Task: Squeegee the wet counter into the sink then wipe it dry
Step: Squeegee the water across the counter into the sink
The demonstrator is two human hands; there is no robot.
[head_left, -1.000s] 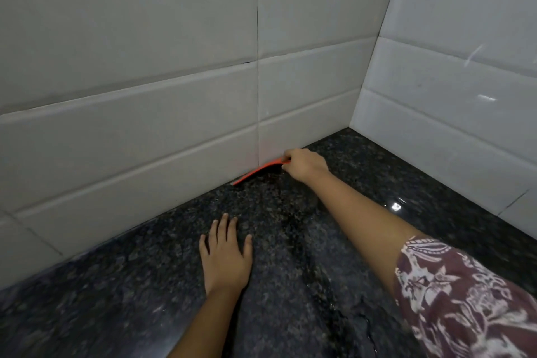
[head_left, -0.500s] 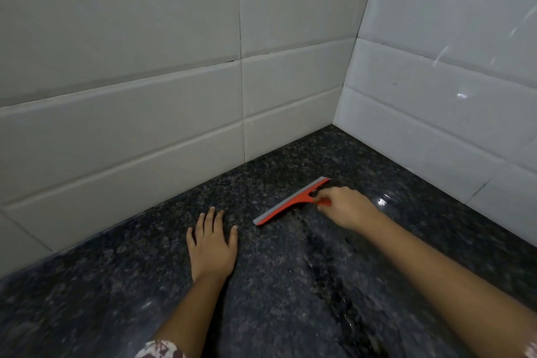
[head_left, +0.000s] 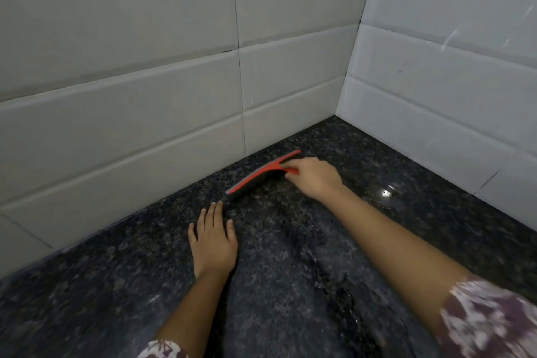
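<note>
Squeegee point(head_left: 262, 174), red with a dark blade edge; set on the counter point(head_left: 116, 299) close to its back edge and not far from the back right corner; blade runs roughly along the back wall, near it but apart; its left tip lies just beyond the fingertips of the left hand.
Right hand point(head_left: 316, 180); fingers curled round the short red handle, gripping it; arm stretched in from the front right.
Left hand point(head_left: 213, 241); laid flat on the counter, palm down, fingers straight and close together, thumb out; holds nothing.
Counter; dark speckled stone, glossy; wet streak point(head_left: 328, 270) runs from below the squeegee towards the front edge.
Walls point(head_left: 145, 110); pale grey oblong tiles, meeting at the corner.
Sleeve point(head_left: 488, 320); maroon and white pattern, right arm.
</note>
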